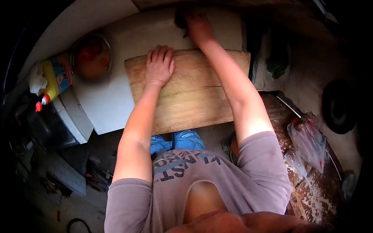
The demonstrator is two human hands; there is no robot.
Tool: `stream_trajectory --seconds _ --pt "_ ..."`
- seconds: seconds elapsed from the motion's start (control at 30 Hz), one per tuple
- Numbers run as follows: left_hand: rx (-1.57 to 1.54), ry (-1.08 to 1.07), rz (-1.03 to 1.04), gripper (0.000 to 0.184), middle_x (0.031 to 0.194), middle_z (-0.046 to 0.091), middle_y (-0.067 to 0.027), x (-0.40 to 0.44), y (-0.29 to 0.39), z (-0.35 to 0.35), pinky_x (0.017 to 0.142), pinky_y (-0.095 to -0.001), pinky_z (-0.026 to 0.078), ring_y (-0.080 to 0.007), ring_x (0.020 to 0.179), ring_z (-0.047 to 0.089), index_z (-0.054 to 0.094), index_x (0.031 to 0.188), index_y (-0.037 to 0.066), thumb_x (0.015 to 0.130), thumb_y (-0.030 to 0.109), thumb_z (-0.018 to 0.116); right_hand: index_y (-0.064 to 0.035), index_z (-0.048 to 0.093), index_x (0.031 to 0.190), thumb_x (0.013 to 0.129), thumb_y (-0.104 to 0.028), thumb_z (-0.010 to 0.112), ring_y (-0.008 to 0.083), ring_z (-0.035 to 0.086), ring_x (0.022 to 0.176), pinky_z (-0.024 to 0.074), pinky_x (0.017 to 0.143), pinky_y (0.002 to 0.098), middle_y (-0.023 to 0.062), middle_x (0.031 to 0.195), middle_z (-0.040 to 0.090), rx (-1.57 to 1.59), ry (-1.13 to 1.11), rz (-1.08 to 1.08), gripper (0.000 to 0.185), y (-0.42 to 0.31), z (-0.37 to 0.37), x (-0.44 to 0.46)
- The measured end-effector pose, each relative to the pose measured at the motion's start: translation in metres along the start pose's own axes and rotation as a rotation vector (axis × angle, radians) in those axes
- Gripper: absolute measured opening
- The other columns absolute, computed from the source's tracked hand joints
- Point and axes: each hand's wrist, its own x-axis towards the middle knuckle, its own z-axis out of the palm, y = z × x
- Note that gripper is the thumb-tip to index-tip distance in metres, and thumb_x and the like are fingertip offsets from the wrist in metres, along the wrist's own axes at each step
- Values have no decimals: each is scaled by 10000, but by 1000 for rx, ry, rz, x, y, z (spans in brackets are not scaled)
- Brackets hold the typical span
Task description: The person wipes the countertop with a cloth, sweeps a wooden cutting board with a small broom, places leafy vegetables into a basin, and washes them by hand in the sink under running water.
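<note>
Pale worktop, dim room. Wooden board lies along its front edge. Left grip flat on board, fingers extended, holding nothing, probably steadying it. Right grip reaches past, curled round a dark item, too murky to identify.

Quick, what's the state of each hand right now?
Left hand: open, palm down on the wooden board.
Right hand: at a dark object; too dim to tell whether its grip is closed.
</note>
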Motion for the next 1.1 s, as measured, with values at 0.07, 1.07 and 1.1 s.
stream_trajectory --seconds 0.07,1.07,1.1 --pt "-18 20 1 445 1301 462 -72 3 -1 -1 1078 -454 245 -267 1249 383 470 1263 130 849 281 531 -287 549 1210 802 -84 514 343 556 982 514 793 435 30 1274 506 26 41 -1 457 -3 2 15" --pt "-28 51 33 389 1227 518 -54 -2 0 -2 1044 -470 288 -243 1169 456 526 1216 153 846 269 556 -123 559 1235 787 -62 585 269 561 1082 431 954 373 127 1197 587 277 300 428 452 234 -11 -55" --pt "-15 68 37 383 1219 523 -56 -3 -1 -1 1039 -470 292 -243 1170 456 530 1213 155 851 277 552 -119 554 1235 759 -70 642 245 573 1068 432 961 373 121 1156 610 382 358 521 486 240 -13 -64"
